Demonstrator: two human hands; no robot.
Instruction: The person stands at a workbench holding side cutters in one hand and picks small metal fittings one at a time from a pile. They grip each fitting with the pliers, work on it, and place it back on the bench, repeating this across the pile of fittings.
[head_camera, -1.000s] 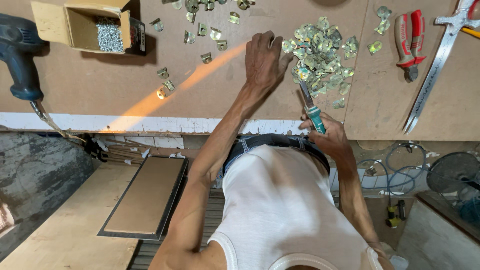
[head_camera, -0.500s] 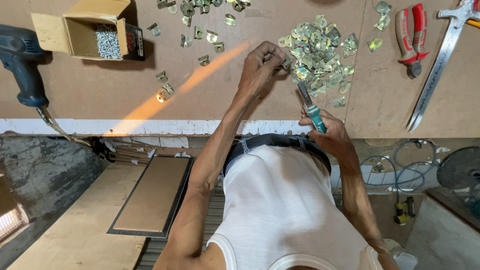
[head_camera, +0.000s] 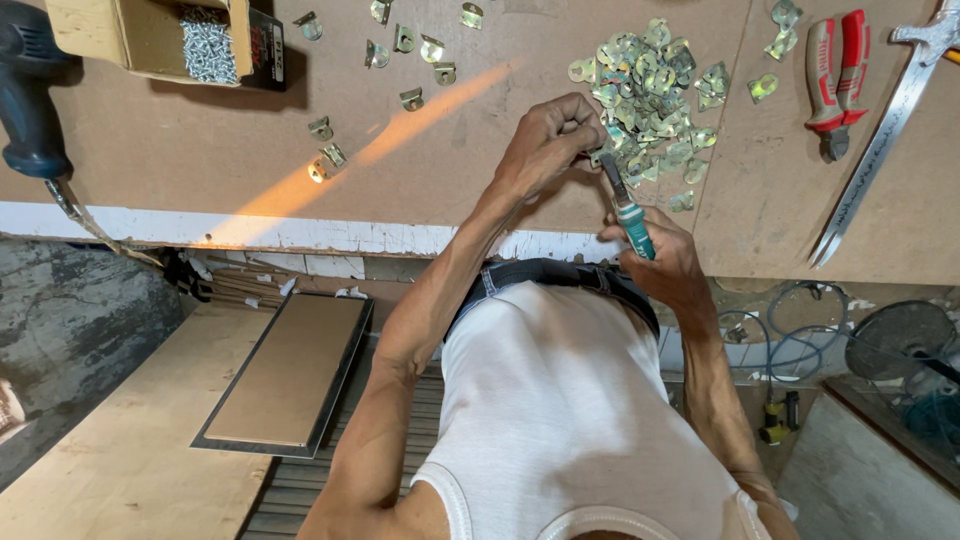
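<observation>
Head view: the left hand (head_camera: 545, 145) is closed, its fingers pinched narrow around a small brass-coloured metal clip (head_camera: 590, 152) at the near edge of the pile of clips (head_camera: 650, 90), which lies on the brown tabletop (head_camera: 450, 170) toward its far right part. The right hand (head_camera: 665, 265) is wrapped shut around the green handle of a screwdriver (head_camera: 625, 200), whose shaft slants up to meet the clip between the left fingertips; whether the tip is seated in a hole cannot be told.

To do this well, I judge the clip should be held firmly and low against the tabletop, the tool kept in line with its shaft, and pressure applied gently so the tip does not slip toward the left fingers.

Loose clips are scattered toward the far middle of the tabletop. A cardboard box of screws (head_camera: 165, 40) sits at the far left corner beside a blue power drill (head_camera: 30, 90). Red-handled pliers (head_camera: 835, 85) and a long metal blade (head_camera: 880, 140) lie near the right edge.
</observation>
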